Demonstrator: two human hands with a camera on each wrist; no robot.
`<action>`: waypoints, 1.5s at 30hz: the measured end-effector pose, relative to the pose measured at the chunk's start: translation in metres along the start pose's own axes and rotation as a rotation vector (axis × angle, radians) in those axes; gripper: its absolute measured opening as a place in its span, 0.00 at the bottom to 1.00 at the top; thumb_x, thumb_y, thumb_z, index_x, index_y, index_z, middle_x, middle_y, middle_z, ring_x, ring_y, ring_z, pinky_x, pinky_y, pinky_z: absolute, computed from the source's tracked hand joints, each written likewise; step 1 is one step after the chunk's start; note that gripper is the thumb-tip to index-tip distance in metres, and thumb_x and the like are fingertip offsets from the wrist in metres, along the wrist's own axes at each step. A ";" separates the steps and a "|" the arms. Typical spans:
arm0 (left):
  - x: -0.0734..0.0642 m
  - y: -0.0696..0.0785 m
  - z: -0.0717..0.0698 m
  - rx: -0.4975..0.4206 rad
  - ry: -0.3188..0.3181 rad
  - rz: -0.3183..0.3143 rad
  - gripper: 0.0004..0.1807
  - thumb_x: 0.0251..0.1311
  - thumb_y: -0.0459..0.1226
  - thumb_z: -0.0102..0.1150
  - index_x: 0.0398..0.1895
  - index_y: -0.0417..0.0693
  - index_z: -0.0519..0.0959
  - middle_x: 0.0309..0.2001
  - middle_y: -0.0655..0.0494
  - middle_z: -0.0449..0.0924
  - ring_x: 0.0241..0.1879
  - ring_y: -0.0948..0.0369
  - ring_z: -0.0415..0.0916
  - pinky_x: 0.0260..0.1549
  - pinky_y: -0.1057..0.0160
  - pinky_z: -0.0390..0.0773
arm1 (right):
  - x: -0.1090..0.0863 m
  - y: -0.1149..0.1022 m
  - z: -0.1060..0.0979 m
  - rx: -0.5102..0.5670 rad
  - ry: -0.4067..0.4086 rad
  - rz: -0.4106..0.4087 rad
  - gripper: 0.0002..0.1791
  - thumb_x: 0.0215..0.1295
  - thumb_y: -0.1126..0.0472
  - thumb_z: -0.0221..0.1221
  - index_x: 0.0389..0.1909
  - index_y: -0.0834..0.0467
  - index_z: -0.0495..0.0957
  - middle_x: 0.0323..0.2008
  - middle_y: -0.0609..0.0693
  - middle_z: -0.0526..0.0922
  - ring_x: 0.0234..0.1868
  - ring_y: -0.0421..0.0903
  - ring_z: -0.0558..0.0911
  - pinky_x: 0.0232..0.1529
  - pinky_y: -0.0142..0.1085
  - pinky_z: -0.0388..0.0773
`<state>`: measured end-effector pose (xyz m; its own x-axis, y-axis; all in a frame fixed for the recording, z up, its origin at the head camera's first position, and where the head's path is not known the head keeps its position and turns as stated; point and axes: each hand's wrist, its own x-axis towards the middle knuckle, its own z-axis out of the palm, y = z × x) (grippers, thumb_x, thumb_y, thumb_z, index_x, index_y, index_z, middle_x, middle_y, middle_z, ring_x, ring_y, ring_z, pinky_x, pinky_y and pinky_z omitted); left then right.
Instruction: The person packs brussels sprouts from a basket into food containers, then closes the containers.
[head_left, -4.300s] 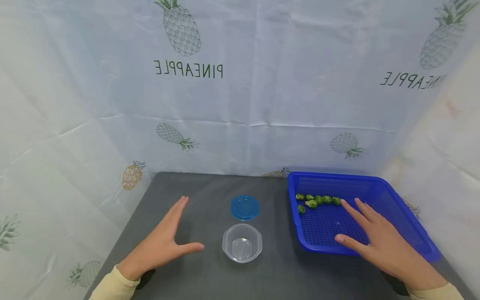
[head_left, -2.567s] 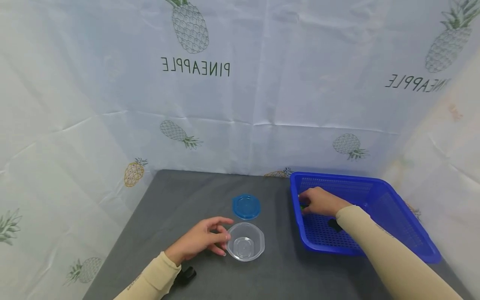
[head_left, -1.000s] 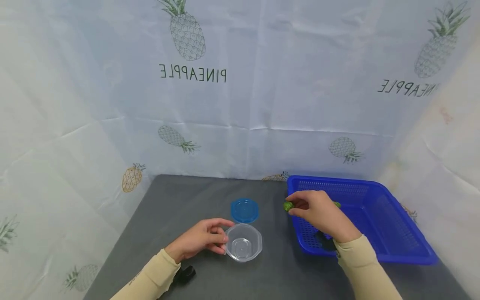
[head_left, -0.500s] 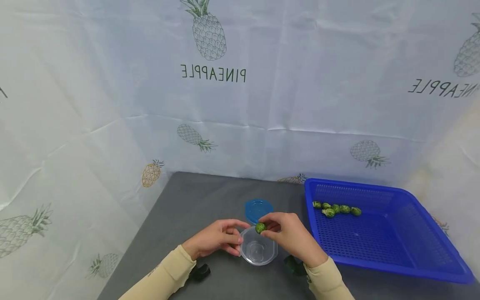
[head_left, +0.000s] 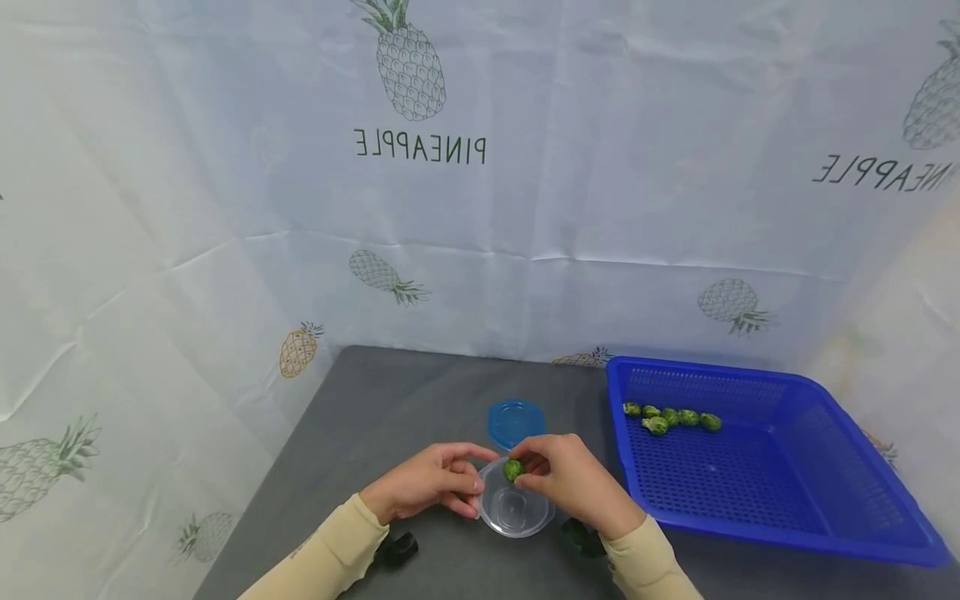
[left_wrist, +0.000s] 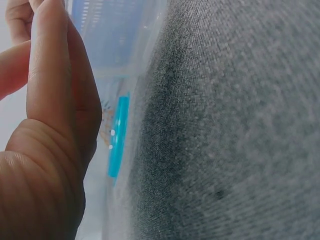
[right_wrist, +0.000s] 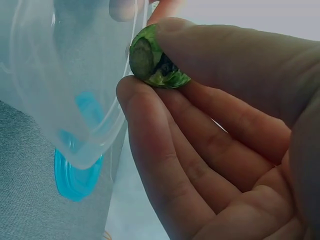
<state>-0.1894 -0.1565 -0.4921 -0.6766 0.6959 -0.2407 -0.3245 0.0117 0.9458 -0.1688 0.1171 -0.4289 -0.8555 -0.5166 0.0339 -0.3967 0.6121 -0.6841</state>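
Note:
My right hand pinches a Brussels sprout between thumb and fingertips, above the clear plastic container. In the right wrist view the sprout shows its cut stem end, close to the container's rim. With its fingers curled at the left side of the container, my left hand holds the rim. A blue lid lies on the table just behind the container. To the right, several more sprouts lie along the left back of a blue basket.
The grey tabletop ends at a white pineapple-print curtain at the back and sides. The basket's raised rim stands to the right of my right hand.
Both hands were spread open at first. My left hand moved onto the container; my right hand took a sprout from the basket and carried it left over the container, lowering slightly just now.

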 end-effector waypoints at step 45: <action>-0.002 0.001 0.002 0.018 -0.051 -0.011 0.32 0.74 0.35 0.66 0.79 0.42 0.70 0.43 0.54 0.87 0.38 0.62 0.88 0.47 0.57 0.93 | -0.002 -0.006 0.008 -0.048 -0.028 -0.030 0.12 0.67 0.64 0.73 0.51 0.56 0.89 0.44 0.50 0.92 0.40 0.39 0.90 0.42 0.31 0.88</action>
<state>-0.1872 -0.1560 -0.4907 -0.6381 0.7316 -0.2401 -0.3194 0.0322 0.9471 -0.1623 0.1091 -0.4308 -0.8334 -0.5517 0.0329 -0.4384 0.6236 -0.6473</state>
